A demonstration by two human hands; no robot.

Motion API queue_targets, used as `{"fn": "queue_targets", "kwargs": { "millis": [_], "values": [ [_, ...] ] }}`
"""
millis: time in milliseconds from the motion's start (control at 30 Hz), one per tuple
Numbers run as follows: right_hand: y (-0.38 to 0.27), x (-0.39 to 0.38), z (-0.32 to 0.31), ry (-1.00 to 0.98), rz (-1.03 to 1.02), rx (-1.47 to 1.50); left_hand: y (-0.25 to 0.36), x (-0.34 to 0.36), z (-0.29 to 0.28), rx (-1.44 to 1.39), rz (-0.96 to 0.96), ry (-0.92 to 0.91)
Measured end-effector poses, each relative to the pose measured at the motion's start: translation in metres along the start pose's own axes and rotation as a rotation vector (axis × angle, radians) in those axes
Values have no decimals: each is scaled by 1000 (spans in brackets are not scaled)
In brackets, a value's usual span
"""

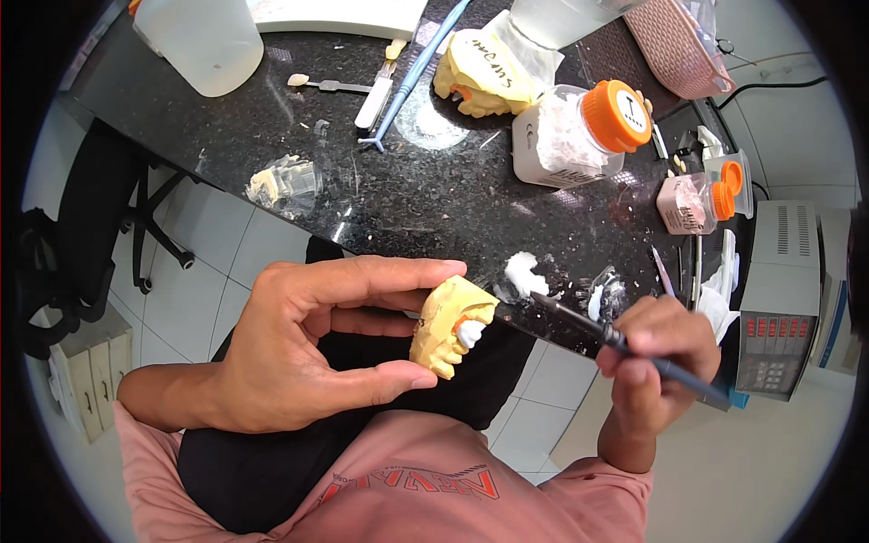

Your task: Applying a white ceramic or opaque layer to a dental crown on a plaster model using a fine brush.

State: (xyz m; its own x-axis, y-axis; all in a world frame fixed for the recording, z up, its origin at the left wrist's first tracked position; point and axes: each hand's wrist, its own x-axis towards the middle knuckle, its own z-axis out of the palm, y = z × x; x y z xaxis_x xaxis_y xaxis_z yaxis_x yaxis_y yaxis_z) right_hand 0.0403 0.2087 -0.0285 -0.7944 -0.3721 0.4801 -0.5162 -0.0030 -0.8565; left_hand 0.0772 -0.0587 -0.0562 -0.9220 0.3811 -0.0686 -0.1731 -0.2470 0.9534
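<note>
— What does your left hand (308, 348) hold?
— It grips the yellow dental cast (450, 326) between thumb and fingers, just in front of the dark surface (425, 199).
— And your right hand (654, 357)?
— It is closed around a thin dark brush (615, 339); the tip lies near the white paste (523, 271).

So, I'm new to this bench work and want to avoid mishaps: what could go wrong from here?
The left hand pinches the yellow dental cast in mid-air beyond the counter edge; a loose grip could drop it on the floor. The brush in the right hand dips near white paste at the very edge, which may smear off.
</note>
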Motion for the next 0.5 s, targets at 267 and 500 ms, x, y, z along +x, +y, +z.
{"fn": "queue_targets", "kwargs": {
  "millis": [267,500],
  "values": [
    [-8,-4,18,-24,-133,-155,-2,0,-1,35,54,-1],
    [-8,-2,16,-97,-117,-227,-3,1,-2,41,60,-7]
  ]
}}
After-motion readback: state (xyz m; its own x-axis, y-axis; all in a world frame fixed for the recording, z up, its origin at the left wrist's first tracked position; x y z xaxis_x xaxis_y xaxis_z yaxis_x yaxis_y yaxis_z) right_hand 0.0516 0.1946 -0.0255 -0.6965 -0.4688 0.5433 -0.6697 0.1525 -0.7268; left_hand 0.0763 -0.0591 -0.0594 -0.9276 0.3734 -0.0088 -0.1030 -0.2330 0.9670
